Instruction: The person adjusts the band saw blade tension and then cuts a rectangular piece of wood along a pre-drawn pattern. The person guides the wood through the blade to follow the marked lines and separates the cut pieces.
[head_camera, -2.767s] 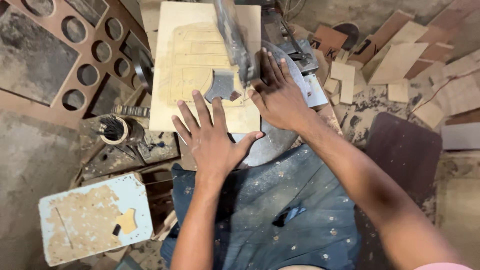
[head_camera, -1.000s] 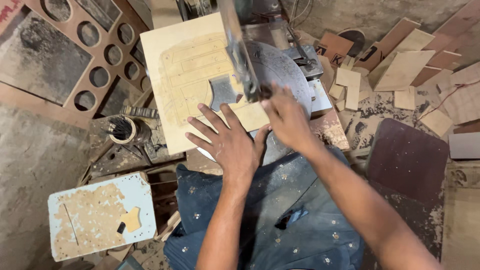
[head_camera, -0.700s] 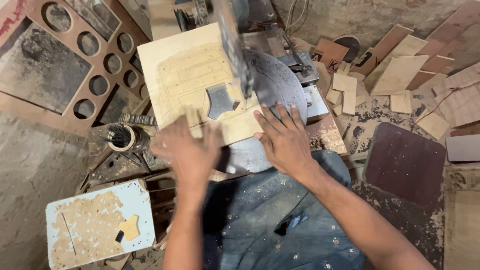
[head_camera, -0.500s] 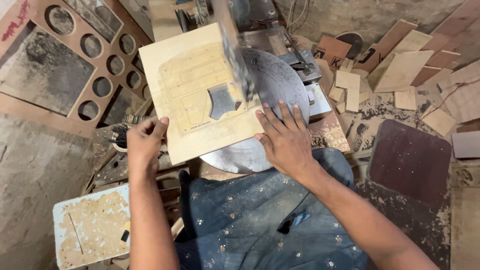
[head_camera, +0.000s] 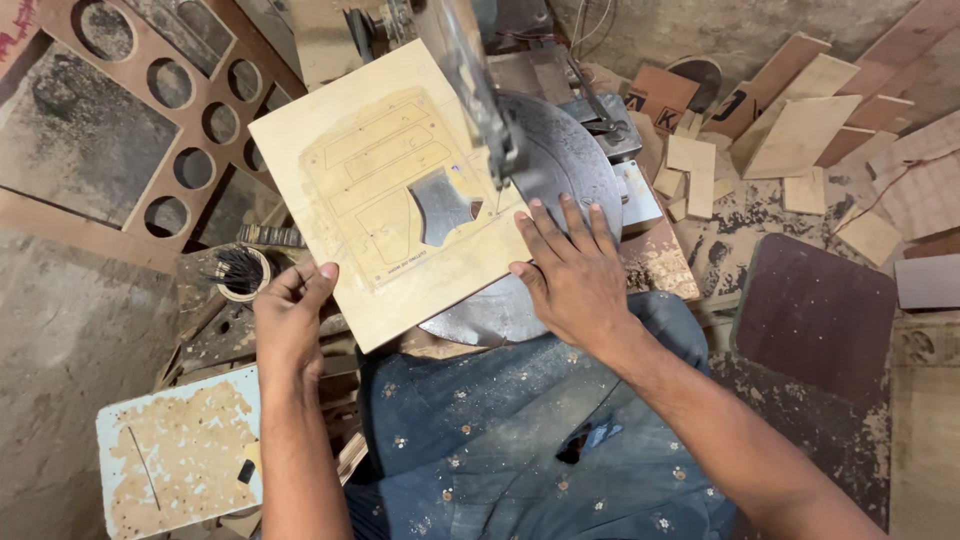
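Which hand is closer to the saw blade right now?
Right. The right hand lies flat on the plywood panel, fingertips just below the saw blade. The left hand grips the panel's lower-left edge, well away from the blade.

Screens: none in view.
Packages: none in view.
Printed mark: a small dark line of print on the pale square plywood sheet (head_camera: 390, 200), near its lower edge, just below the grey cut-out hole.
Lettered pieces: two brown rectangular board offcuts with black painted characters (head_camera: 655, 98), lying tilted at the top right, beyond the round saw table, among pale scraps.
Red marking: red painted strokes on the brown board corner (head_camera: 18, 25) at the far top left, cut off by the frame.
White label-like card: a white rectangular card (head_camera: 640, 192), just right of the saw table; its print is too small to tell.
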